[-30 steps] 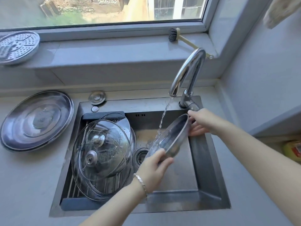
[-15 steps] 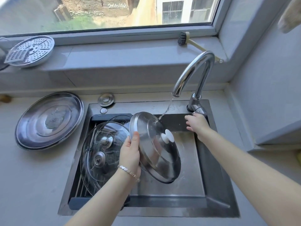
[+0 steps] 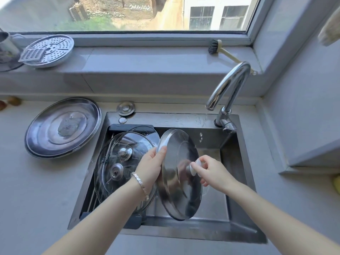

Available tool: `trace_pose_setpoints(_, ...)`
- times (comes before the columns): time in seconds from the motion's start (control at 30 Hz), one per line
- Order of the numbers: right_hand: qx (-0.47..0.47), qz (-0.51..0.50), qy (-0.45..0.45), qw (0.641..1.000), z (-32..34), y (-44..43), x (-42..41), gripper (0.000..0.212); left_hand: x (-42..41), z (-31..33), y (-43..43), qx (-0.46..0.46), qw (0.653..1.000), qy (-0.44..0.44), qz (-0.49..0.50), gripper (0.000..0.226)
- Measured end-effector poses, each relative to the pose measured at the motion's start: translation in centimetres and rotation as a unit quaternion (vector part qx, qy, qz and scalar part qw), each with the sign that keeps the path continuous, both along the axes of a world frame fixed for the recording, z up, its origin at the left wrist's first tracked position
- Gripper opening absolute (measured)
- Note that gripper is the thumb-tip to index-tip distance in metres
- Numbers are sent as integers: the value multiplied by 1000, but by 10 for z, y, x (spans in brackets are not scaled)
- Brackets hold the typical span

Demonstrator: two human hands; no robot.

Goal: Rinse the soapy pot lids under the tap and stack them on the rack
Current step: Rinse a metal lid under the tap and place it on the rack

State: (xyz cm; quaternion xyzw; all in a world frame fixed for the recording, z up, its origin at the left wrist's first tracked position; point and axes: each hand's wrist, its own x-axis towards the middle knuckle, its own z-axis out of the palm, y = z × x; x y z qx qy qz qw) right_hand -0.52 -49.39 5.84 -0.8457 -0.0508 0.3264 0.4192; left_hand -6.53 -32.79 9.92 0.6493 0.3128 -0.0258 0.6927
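Observation:
I hold a steel pot lid (image 3: 179, 184) tilted on edge over the sink (image 3: 244, 234), its white knob (image 3: 195, 167) facing right. My left hand (image 3: 151, 167) grips its left rim, thumb on the top face. My right hand (image 3: 211, 171) pinches the knob. To the left, glass lids (image 3: 119, 162) with metal knobs lean stacked on the dark rack (image 3: 128, 127) in the sink's left half. The chrome tap (image 3: 227, 92) arches at the back right, with only a thin trickle at its spout.
A large steel lid (image 3: 62, 127) lies on the counter left of the sink. A small plug cover (image 3: 126, 108) sits behind the sink. A perforated steamer plate with a grater (image 3: 48, 50) and a brush (image 3: 216, 47) rest on the windowsill. Wall corner at right.
My right hand left the tap lever and took the lid's knob. The water stream has thinned to a trickle. The lid stays tilted in my left hand.

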Motion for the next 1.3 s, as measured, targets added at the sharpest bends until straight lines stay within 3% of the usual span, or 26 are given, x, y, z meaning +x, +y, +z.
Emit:
trace_pose_setpoints(0.27, 55, -42, -89, 994, 3, -9, 1, 31, -20, 1, 24, 55, 996, 65, -30, 23)
trace_pose_setpoints(0.43, -19, -37, -79, 996, -8, -9, -3, 36, -35, -6, 29, 61, 991, 115, -20, 17)
trace_pose_setpoints(0.77, -27, 20, -90, 995, 10, 9, -8, 33, -62, -9, 51, 59, 990, 119, 37, 11)
trace_pose_setpoints(0.9, -32, 57, -196, 978, 49, 56, -11, 24, -68, -8, 80, 61, 990, 111, 68, 14)
trace_pose_setpoints(1.0, -92, 108, -283, 948, 72, 112, -5, 41, -72, -7, 115, 67, 987, 114, 89, 16)
trace_pose_setpoints(1.3, -271, 229, -278, 893, 47, 274, 13, 23, -86, -14, 231, 49, 983, 137, 109, 13)
